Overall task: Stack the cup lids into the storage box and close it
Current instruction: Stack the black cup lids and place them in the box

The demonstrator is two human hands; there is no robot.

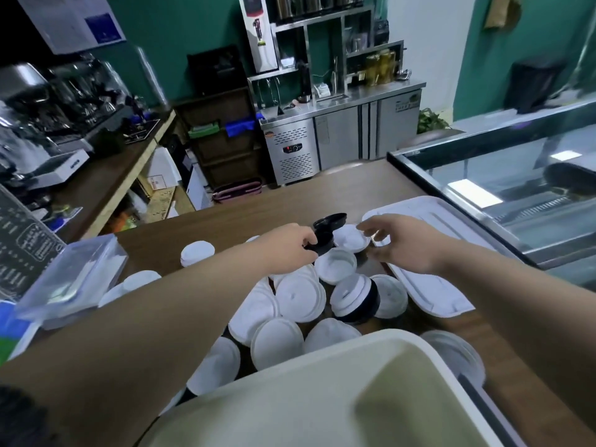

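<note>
Several white cup lids [300, 298] lie heaped on the brown counter [200, 227], a few black ones among them. My left hand [290, 246] is shut on a small stack of black lids [327, 232], held tilted above the far side of the heap. My right hand [396, 241] hovers just right of it, fingers apart over a white lid [350, 238], holding nothing. The cream storage box [322, 362] stands open at the near edge, its inside bare. Its flat white box cover [429, 285] lies on the counter to the right, under my right forearm.
A clear plastic container [71, 279] sits at the left. A glass display case [503, 185] borders the counter on the right. An espresso machine [48, 101] stands on the side counter at far left. Steel fridges and shelves stand across the floor.
</note>
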